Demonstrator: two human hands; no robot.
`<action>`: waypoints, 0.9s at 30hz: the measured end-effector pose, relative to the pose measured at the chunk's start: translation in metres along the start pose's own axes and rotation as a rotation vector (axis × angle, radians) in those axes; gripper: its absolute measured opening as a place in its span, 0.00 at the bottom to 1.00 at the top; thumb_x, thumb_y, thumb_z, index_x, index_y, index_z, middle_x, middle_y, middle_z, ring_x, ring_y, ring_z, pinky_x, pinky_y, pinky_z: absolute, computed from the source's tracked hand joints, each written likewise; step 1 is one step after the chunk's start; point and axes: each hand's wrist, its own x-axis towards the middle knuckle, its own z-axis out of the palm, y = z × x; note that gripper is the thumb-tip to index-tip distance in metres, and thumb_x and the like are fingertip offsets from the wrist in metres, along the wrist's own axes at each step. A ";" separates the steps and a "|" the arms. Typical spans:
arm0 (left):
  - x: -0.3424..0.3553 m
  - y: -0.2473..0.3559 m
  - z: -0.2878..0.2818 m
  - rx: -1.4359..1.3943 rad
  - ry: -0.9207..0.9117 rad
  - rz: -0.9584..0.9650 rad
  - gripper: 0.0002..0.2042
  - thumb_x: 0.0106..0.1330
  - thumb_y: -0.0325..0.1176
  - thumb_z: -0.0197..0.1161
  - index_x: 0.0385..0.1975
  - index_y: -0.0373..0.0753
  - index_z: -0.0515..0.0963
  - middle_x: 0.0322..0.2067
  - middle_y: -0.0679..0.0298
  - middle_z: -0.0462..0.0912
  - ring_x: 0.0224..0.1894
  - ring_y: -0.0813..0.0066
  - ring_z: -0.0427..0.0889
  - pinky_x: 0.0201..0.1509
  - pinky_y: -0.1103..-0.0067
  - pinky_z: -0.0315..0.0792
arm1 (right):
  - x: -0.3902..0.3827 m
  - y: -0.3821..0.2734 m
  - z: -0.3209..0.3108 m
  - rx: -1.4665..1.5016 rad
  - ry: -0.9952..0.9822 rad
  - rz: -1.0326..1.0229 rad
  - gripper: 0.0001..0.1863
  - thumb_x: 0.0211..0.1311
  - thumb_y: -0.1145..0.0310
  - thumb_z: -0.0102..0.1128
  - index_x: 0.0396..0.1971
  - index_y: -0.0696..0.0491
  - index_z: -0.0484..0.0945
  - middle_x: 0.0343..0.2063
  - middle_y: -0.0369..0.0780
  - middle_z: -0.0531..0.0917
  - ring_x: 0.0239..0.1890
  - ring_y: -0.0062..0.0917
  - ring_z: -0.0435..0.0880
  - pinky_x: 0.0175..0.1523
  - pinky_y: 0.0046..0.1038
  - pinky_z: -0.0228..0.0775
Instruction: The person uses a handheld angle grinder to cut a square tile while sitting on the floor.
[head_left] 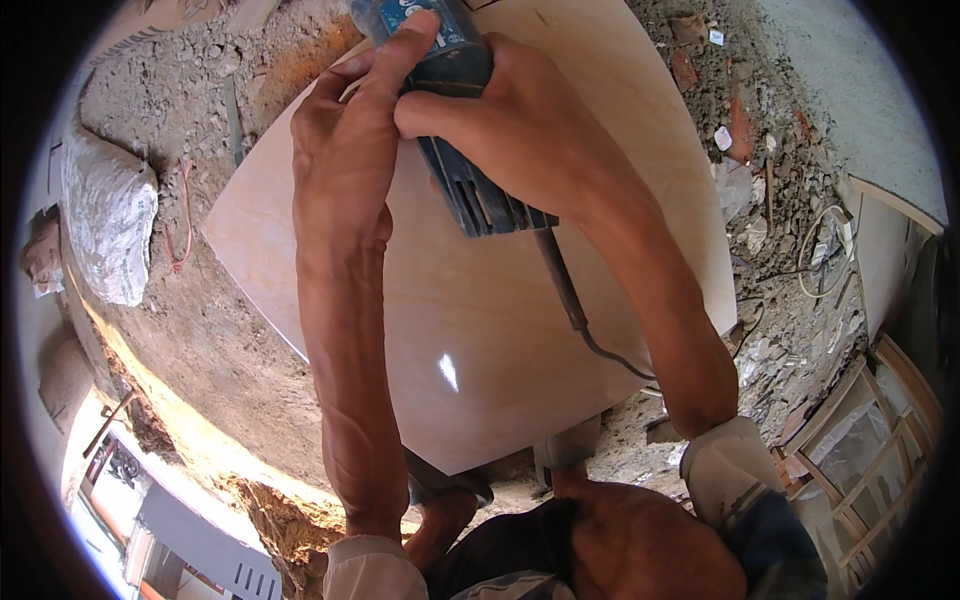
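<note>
Beige tile (500,370) beneath power tool (450,75) between left hand (362,100) and right hand (515,125) (two-handed grip)

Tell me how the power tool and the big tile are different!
The power tool is dark blue; the tile is pale cream. The power tool is chunky, the tile flat and much wider. The left hand and right hand hold the power tool; the tile lies beneath. Both look hard.

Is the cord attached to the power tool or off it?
Attached: the cord meets the power tool at its vented rear end. Whether the far end is plugged in, I cannot tell.
</note>
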 end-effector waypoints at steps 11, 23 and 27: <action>0.014 -0.002 -0.008 -0.018 -0.074 0.035 0.29 0.71 0.51 0.73 0.62 0.33 0.87 0.51 0.57 0.91 0.56 0.71 0.85 0.73 0.73 0.69 | 0.010 0.004 0.002 0.036 -0.007 -0.005 0.21 0.54 0.55 0.73 0.32 0.62 0.90 0.25 0.47 0.89 0.25 0.32 0.89 0.33 0.34 0.80; 0.014 -0.006 -0.007 -0.019 -0.069 0.013 0.32 0.67 0.53 0.78 0.57 0.28 0.87 0.46 0.57 0.91 0.53 0.71 0.86 0.71 0.74 0.69 | 0.007 0.005 0.001 0.026 -0.016 0.030 0.22 0.54 0.55 0.73 0.34 0.63 0.90 0.27 0.48 0.90 0.26 0.34 0.90 0.34 0.34 0.81; 0.016 -0.006 -0.009 0.006 -0.077 0.007 0.32 0.67 0.54 0.79 0.56 0.28 0.87 0.45 0.58 0.91 0.53 0.71 0.86 0.71 0.74 0.69 | 0.008 0.005 0.000 0.051 -0.023 0.012 0.22 0.54 0.55 0.73 0.34 0.63 0.90 0.27 0.47 0.90 0.26 0.32 0.90 0.33 0.34 0.81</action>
